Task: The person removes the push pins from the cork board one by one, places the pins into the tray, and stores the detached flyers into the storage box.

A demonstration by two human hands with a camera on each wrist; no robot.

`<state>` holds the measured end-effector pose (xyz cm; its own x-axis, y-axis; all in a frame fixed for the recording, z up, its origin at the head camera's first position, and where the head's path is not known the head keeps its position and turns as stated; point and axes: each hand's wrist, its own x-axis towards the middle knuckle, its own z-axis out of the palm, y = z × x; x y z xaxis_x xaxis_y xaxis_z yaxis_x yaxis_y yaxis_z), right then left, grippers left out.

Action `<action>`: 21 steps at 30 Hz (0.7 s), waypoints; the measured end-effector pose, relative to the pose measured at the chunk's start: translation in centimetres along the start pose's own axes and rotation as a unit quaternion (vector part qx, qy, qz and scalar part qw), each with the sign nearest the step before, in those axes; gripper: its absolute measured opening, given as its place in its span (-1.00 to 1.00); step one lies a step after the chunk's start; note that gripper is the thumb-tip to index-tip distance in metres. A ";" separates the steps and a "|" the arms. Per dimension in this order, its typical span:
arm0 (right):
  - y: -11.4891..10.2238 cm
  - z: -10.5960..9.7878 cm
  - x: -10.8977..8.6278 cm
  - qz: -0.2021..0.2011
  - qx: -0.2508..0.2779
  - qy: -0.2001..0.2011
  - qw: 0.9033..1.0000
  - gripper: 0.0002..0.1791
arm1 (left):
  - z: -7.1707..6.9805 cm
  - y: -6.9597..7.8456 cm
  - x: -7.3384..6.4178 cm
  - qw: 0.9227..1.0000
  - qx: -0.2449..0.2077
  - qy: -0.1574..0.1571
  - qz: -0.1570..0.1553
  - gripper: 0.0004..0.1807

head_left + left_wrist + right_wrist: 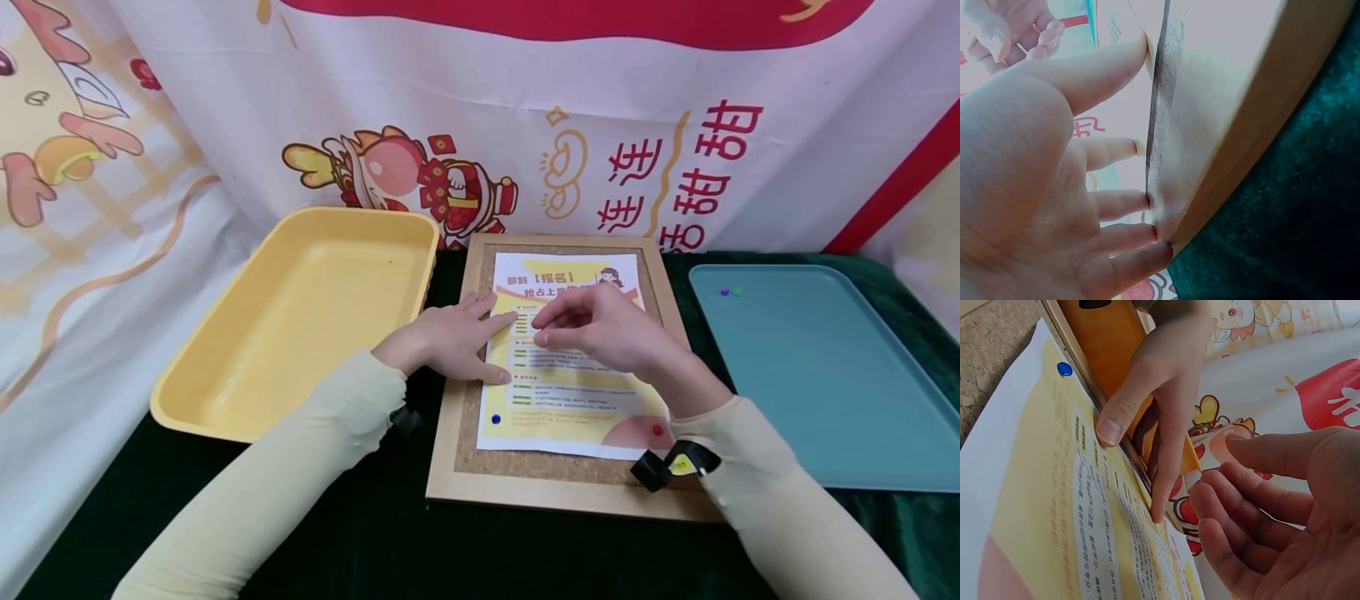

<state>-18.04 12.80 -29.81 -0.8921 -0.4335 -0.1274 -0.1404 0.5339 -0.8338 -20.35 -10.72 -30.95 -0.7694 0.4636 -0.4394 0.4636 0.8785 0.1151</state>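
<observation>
A printed yellow-and-white sheet of paper (570, 427) lies on a wood-framed cork board (510, 486). A blue push pin (496, 419) sits at its near left corner and a red push pin (657, 431) at the near right. My left hand (459, 340) is spread across the sheet's left edge and the frame, thumb and index fingertip on the paper. Over the middle of the sheet is my right hand (611, 327), its fingers loosely bent. In the right wrist view, a gap shows between that hand's thumb and fingers (1229, 550), with nothing visible in it.
Left of the board stands a deep yellow tub (292, 333). On the right, a flat blue-green tray (832, 375) bears a purple pin (724, 292) and a green pin (737, 292) near its far left corner. Dark green cloth (360, 542) covers the table; a printed curtain (480, 100) hangs behind.
</observation>
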 end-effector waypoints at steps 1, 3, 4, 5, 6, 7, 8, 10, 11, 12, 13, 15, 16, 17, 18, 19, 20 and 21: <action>0.0 0.1 0.0 0.000 0.000 -0.002 1.000 -0.77 | 0.0 0.0 0.0 1.000 0.000 0.000 0.000 0.04; 0.0 0.2 0.1 0.000 0.003 -0.007 1.000 -0.77 | 0.0 0.0 0.0 1.000 0.001 0.000 0.001 0.04; -0.1 0.3 0.1 0.001 0.003 -0.010 1.000 -0.77 | 0.0 0.0 0.0 1.000 0.000 0.000 0.002 0.03; -0.1 0.4 0.2 0.001 0.003 -0.013 1.000 -0.77 | 0.0 0.0 0.0 1.000 0.000 0.000 0.002 0.03; -0.1 0.5 0.2 0.003 0.002 -0.016 1.000 -0.78 | 0.0 -0.1 0.0 1.000 -0.001 0.000 0.002 0.03; -0.2 0.5 0.2 0.004 0.001 -0.019 1.000 -0.78 | 0.0 -0.1 0.0 1.000 -0.001 0.000 0.003 0.03; -0.2 0.6 0.2 0.004 -0.001 -0.022 1.000 -0.78 | 0.0 -0.1 0.0 1.000 -0.002 0.000 0.003 0.03; -0.3 0.9 0.2 0.002 -0.005 -0.030 1.000 -0.78 | 0.0 -0.1 0.0 1.000 -0.003 -0.002 0.002 0.03; -0.3 1.0 0.3 0.001 -0.007 -0.033 0.999 -0.78 | 0.0 -0.1 0.0 1.000 -0.003 -0.003 0.002 0.03; -0.3 1.2 0.3 0.002 -0.007 -0.037 0.999 -0.78 | 0.0 -0.2 0.0 1.000 -0.003 -0.004 0.002 0.03; -0.3 1.3 0.3 0.000 -0.007 -0.041 0.999 -0.79 | 0.0 -0.2 0.0 1.000 -0.003 -0.004 0.002 0.03; -0.3 1.6 0.4 -0.002 -0.005 -0.050 0.999 -0.79 | 0.0 -0.2 -0.1 1.000 -0.001 -0.004 0.003 0.03; -0.3 1.8 0.4 -0.003 -0.003 -0.055 0.998 -0.79 | 0.0 -0.2 -0.1 1.000 -0.001 -0.004 0.004 0.03; -0.3 1.9 0.4 -0.003 -0.001 -0.060 0.998 -0.80 | -0.1 -0.1 -0.1 1.000 0.000 -0.004 0.005 0.03; -0.3 2.0 0.5 -0.005 0.001 -0.065 0.998 -0.80 | -0.1 -0.1 -0.1 1.000 0.000 -0.003 0.006 0.03; -0.2 2.2 0.5 -0.007 0.002 -0.070 0.998 -0.81 | -0.1 -0.1 -0.1 1.000 0.000 -0.002 0.006 0.03; -0.2 2.3 0.5 -0.006 0.005 -0.076 0.997 -0.81 | -0.1 -0.1 -0.1 1.000 0.000 -0.002 0.007 0.03; -0.2 2.5 0.5 -0.006 0.007 -0.082 0.997 -0.82 | -0.1 -0.1 -0.1 1.000 0.000 -0.001 0.007 0.03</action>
<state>-17.35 10.71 -31.02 -0.8082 -0.5529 -0.2025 -0.1436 0.5187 -0.8428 -20.37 -10.80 -30.86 -0.7612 0.4763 -0.4401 0.4749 0.8716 0.1219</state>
